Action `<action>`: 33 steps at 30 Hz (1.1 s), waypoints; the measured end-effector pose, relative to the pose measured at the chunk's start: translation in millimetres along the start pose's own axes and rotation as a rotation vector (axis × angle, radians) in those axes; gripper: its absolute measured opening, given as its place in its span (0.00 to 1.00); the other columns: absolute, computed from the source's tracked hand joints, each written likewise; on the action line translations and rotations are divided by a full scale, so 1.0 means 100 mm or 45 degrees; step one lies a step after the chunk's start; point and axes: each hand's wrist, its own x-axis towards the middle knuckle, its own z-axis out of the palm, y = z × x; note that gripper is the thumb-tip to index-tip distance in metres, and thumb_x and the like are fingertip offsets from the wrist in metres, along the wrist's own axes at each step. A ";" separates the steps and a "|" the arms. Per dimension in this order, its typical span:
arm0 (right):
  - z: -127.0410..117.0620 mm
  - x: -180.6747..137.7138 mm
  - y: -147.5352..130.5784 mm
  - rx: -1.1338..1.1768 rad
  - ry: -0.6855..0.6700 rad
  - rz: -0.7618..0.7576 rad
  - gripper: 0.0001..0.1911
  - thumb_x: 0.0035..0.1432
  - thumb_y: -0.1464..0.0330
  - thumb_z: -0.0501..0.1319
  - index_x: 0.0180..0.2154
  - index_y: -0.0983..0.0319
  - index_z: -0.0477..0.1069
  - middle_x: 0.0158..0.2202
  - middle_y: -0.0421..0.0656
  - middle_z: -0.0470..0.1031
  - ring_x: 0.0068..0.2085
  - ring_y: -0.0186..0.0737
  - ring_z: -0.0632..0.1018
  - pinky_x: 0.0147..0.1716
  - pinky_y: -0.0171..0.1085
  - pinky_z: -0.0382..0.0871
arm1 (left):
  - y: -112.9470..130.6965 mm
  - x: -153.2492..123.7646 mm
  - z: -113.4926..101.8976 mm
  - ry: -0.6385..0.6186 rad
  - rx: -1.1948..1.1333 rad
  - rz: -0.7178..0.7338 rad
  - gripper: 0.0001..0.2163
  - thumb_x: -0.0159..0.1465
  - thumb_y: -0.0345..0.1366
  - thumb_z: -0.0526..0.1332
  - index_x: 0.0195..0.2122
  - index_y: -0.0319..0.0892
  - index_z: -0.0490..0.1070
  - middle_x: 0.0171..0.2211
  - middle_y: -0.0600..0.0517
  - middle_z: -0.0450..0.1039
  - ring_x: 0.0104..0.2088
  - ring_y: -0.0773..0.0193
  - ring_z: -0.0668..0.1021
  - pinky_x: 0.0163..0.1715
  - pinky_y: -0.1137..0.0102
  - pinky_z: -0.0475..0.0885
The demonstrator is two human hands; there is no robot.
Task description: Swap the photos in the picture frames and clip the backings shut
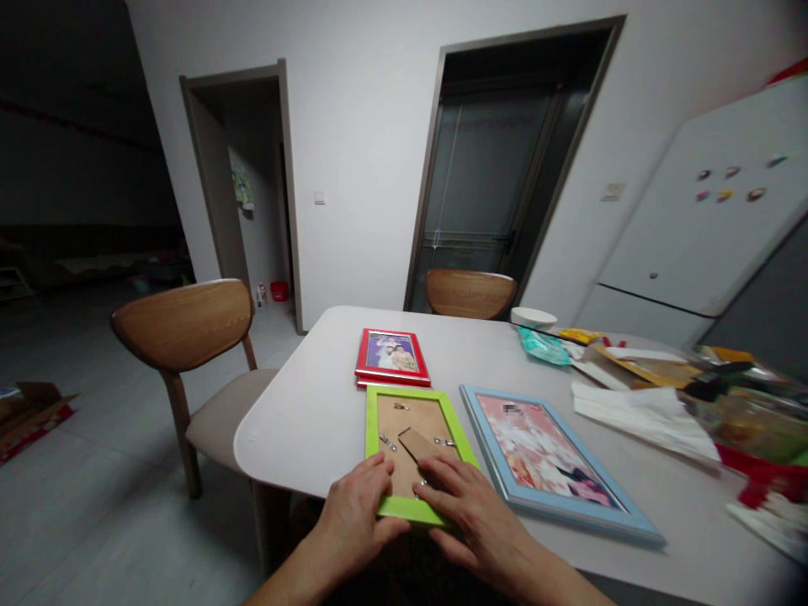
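A lime-green photo frame [455,411] lies face down at the near edge of the table, its brown backing board [422,421] up. Small metal clips and a fold-out stand leg [407,443] sit on that board. My left hand [359,505] grips the frame's near left corner, fingers over the side and thumb at the near edge. At the near right, my right hand [470,509] holds the frame with its thumb by the edge, its fingertips pressing on the backing beside a clip. Right of it lies a blue photo frame [498,471], picture up. Behind are stacked red photo frames [424,368].
The white table [296,404] has bags, white paper [644,417], a teal packet [543,345] and a white bowl [534,317] along its right side. Wooden chairs stand at the left [189,324] and far side [470,292]. A white fridge [682,227] is at the right.
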 end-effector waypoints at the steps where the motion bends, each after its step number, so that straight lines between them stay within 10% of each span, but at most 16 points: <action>1: -0.01 -0.01 0.00 0.007 0.001 0.000 0.21 0.47 0.64 0.56 0.46 0.54 0.64 0.51 0.44 0.60 0.53 0.47 0.57 0.51 0.47 0.50 | -0.01 0.00 0.00 -0.001 0.002 0.003 0.21 0.46 0.35 0.65 0.42 0.40 0.65 0.49 0.48 0.65 0.52 0.60 0.63 0.50 0.66 0.60; 16: 0.12 0.80 0.00 -0.008 0.092 0.147 0.14 0.55 0.69 0.48 0.36 0.61 0.70 0.35 0.45 0.69 0.39 0.38 0.66 0.38 0.36 0.57 | -0.08 -0.01 0.03 0.063 -0.110 0.043 0.23 0.46 0.37 0.65 0.43 0.41 0.62 0.48 0.47 0.65 0.51 0.58 0.64 0.50 0.64 0.60; 28: 0.18 0.84 0.04 0.007 0.124 0.076 0.12 0.54 0.69 0.49 0.32 0.58 0.70 0.34 0.42 0.70 0.39 0.37 0.67 0.37 0.34 0.57 | -0.09 -0.03 0.02 0.054 -0.140 0.040 0.19 0.46 0.38 0.65 0.39 0.42 0.65 0.48 0.49 0.65 0.50 0.59 0.64 0.51 0.64 0.59; 33: 0.20 1.03 0.34 -0.006 0.243 0.439 0.13 0.53 0.67 0.50 0.36 0.62 0.70 0.35 0.45 0.72 0.38 0.37 0.70 0.37 0.33 0.58 | -0.09 -0.03 0.02 0.034 -0.128 0.009 0.20 0.45 0.37 0.66 0.39 0.41 0.65 0.47 0.47 0.66 0.51 0.58 0.63 0.50 0.65 0.59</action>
